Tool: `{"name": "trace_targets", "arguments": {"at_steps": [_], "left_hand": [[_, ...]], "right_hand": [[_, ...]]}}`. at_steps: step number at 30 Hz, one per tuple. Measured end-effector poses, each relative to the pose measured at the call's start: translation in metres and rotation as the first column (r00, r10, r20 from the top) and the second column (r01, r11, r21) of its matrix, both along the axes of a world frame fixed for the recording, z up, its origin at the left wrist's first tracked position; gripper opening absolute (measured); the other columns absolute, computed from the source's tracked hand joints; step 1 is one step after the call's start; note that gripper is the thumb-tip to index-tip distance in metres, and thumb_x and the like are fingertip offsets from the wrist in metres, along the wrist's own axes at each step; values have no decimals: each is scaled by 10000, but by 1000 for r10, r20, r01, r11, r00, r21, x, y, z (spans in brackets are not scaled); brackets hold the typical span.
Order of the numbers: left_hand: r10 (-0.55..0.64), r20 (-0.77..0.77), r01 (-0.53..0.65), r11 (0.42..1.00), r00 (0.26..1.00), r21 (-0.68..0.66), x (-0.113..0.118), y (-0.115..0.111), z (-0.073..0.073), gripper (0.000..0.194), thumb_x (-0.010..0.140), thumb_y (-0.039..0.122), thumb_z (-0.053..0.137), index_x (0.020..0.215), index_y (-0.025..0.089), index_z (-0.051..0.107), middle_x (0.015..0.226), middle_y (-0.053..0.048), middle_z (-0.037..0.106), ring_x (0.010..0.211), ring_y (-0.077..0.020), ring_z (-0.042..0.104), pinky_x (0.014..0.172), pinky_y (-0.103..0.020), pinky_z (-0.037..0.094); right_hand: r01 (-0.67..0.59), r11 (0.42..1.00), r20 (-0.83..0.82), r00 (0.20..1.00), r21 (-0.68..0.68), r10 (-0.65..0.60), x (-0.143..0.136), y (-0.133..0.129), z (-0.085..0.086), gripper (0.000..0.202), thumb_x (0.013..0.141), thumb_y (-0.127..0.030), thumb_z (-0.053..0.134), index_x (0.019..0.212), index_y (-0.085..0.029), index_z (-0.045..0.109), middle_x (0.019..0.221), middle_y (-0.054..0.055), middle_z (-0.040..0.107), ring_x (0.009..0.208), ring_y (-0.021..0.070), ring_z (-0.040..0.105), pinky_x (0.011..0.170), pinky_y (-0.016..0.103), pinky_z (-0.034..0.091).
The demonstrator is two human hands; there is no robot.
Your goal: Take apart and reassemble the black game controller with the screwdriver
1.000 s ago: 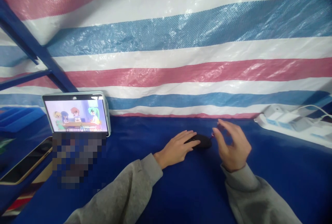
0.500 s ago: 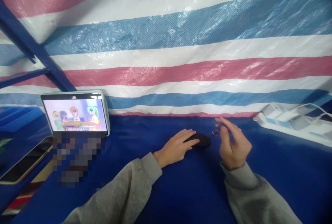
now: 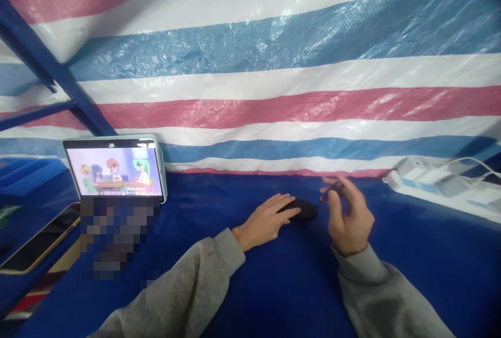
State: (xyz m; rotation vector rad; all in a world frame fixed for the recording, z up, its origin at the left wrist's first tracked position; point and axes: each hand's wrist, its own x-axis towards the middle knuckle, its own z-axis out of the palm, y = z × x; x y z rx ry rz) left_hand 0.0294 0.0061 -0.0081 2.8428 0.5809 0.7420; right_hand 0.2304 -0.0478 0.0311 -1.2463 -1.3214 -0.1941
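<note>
A black computer mouse lies on the blue tabletop. My left hand reaches onto its left end, fingers over the top and thumb along the near side, holding it against the surface. From the mouse's right end a thin dark cable with a reddish part runs up to my right hand. The thumb and fingers of that hand are bent round a small dark bunch of the cable, just above the table. Part of the cable is hidden behind the fingers.
A tablet playing a cartoon stands at the left, beside a phone and a blue tray. A white power strip with plugs lies at the right. Striped plastic sheeting hangs behind the table; a blue metal frame is at left.
My right hand has moved slightly left, and more of the dark cable bunch shows between its fingers. My left hand and the mouse stay nearly where they were.
</note>
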Motion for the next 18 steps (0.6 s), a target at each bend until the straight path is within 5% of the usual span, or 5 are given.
{"name": "trace_targets", "arguments": {"at_steps": [3, 7, 18], "left_hand": [[-2, -10, 2, 1000, 1000, 4, 0, 0, 0, 399, 992, 154, 512, 1389, 198, 514, 1512, -109, 462, 1456, -219, 364, 1228, -435, 304], [-1, -4, 1, 1000, 1000, -4, -1, 0, 0, 404, 995, 154, 506, 1396, 200, 507, 1509, -106, 464, 1454, -216, 367, 1230, -437, 299], [-9, -2, 9, 1000, 1000, 2, 0, 0, 0, 401, 991, 146, 509, 1388, 195, 512, 1504, -116, 467, 1452, -225, 371, 1226, -449, 306]], "right_hand": [[59, 996, -46, 997, 66, -56, 0, 3, -9, 338, 861, -281, 681, 1175, -175, 615, 995, 92, 737, 721, 170, 677, 742, 371, 568], [45, 998, -58, 997, 45, -42, 0, 4, -13, 311, 903, -283, 629, 1197, -183, 616, 1069, 101, 734, 827, 196, 715, 796, 393, 579], [36, 995, 92, 995, 94, -44, 3, 2, 1, 241, 908, -208, 602, 1142, -196, 654, 1001, 84, 737, 885, 204, 697, 750, 338, 552]]}}
